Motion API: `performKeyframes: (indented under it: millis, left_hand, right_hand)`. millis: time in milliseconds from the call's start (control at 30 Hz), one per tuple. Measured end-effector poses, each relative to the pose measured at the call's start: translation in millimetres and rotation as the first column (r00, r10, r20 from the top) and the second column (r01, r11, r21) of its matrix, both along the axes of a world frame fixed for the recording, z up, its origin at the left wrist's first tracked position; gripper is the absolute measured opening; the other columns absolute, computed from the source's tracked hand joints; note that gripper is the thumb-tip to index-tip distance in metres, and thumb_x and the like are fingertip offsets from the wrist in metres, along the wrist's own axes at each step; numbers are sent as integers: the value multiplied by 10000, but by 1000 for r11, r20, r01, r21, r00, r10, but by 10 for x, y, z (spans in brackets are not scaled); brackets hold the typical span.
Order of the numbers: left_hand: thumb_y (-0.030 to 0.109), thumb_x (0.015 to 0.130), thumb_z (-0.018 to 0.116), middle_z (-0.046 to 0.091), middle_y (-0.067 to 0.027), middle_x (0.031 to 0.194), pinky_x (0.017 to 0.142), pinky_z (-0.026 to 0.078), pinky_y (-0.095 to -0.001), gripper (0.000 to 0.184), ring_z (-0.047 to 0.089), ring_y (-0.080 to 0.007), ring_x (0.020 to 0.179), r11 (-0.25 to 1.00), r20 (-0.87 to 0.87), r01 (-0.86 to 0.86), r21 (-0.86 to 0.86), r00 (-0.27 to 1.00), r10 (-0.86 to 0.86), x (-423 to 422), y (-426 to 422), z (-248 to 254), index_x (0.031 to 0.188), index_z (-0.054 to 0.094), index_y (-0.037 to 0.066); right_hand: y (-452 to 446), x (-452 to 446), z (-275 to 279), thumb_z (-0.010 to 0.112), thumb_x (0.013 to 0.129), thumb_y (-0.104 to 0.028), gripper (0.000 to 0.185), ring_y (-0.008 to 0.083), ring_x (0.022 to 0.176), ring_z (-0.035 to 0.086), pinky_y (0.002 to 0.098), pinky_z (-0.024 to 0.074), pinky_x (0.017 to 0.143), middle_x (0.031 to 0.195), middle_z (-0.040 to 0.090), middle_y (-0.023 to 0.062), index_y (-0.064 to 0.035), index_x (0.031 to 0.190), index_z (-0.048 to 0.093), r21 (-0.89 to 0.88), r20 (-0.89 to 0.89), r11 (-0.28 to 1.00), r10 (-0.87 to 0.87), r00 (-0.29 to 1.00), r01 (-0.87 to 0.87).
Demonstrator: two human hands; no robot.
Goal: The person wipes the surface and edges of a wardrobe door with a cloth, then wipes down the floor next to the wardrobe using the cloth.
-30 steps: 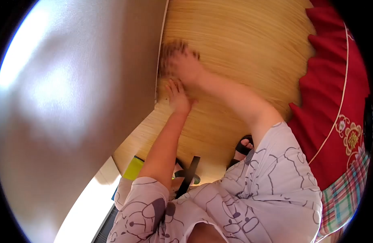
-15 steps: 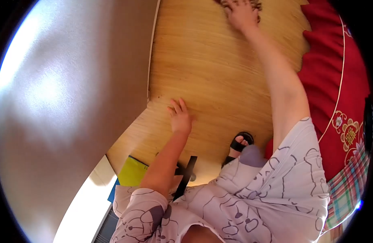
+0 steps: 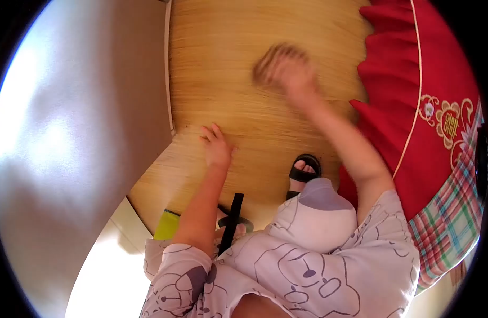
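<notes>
My right hand (image 3: 296,74) is blurred by motion over the wooden floor (image 3: 254,127), pressing on a brown patterned cloth (image 3: 267,62) whose edge shows beyond the fingers. Lower and to the left, my left hand (image 3: 218,148) rests on the floor with its fingers spread and nothing in it. It is close to the bottom corner of a large pale panel (image 3: 111,85).
A red embroidered cloth (image 3: 392,69) hangs along the right side, with a plaid fabric (image 3: 445,222) below it. A black sandal (image 3: 306,167) is on my foot. Near my left arm lie a yellow-green item (image 3: 167,224) and a black strap (image 3: 232,222).
My right hand went from beside the panel to the far right of the floor, then came back nearer with the cloth. My left hand stays low on the floor; the view has shifted.
</notes>
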State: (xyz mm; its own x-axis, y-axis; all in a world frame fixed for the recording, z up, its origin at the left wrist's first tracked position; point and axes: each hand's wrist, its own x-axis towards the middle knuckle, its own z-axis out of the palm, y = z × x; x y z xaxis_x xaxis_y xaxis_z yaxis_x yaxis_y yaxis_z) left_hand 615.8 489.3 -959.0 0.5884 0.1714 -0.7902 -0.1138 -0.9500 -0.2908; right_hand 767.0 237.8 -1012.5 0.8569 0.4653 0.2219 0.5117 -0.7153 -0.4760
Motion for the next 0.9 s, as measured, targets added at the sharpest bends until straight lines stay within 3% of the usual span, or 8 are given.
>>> performKeyframes:
  millis: [33,200,400,467,567,700,800,900]
  left_hand:
    - [544,793,632,194,-255,1498,1072,266,-547,995,171,-464,1370,998,-57,67,17,996,-66,111,-36,59,1439,185,-67]
    - [566,746,672,201,-283,1482,1064,292,-533,1078,188,-474,1359,1000,9,-29,-5,1000,29,43,27,-70,1464,125,-23]
    - [540,671,762,47,-308,1501,1000,415,-408,1201,297,-505,1303,975,68,-221,0,973,221,41,59,-119,1489,18,71]
    - [514,675,770,47,-315,1498,1001,413,-416,1186,303,-499,1303,971,62,-239,-22,969,240,68,131,-96,1492,23,86]
    - [359,730,772,95,-230,1527,1010,380,-507,1078,272,-464,1334,951,93,-262,-164,956,280,-39,302,-43,1495,38,162]
    - [276,764,734,105,-233,1521,1000,407,-462,927,346,-466,1289,929,117,-211,-305,960,256,-72,453,-4,1482,151,204]
    - [166,806,679,201,-181,1509,970,438,-421,755,416,-388,1262,870,99,-273,-410,935,340,-20,492,142,1446,278,191]
    - [81,838,627,362,-120,1447,925,472,-392,594,489,-313,1211,785,230,-253,-566,866,445,-272,828,-37,1384,410,167]
  right_hand:
    - [-231,329,241,519,848,-133,339,260,1227,459,575,335,958,1271,550,58,-241,1155,615,-327,57,918,-219,974,225]
    - [-316,262,19,471,886,-207,467,346,1363,258,655,201,1027,1435,388,76,-247,1351,461,-343,-63,864,-413,908,369]
    - [401,-1720,82,452,891,-226,328,248,1288,397,573,324,977,1371,468,45,-263,1192,578,-96,-248,934,313,917,-345]
    - [252,-1520,-16,467,880,-215,294,227,1255,430,542,343,968,1336,502,32,-256,1135,610,-83,-153,944,305,940,-320]
    - [-96,-733,41,527,817,-147,241,220,1103,531,466,399,883,1043,640,-8,-233,976,687,78,1,984,-164,987,163]
    - [-1004,-150,-69,498,881,-148,431,308,1274,368,610,290,976,1347,473,70,-295,1286,525,-222,90,748,-622,777,625]
    - [-545,-496,-36,426,967,-289,397,311,1337,279,610,236,1018,1426,381,95,-263,1363,445,-358,-33,694,-677,735,624]
    - [101,-1435,-223,449,926,-261,447,312,1352,264,632,220,1020,1468,337,63,-256,1373,428,-408,-149,884,-309,939,226]
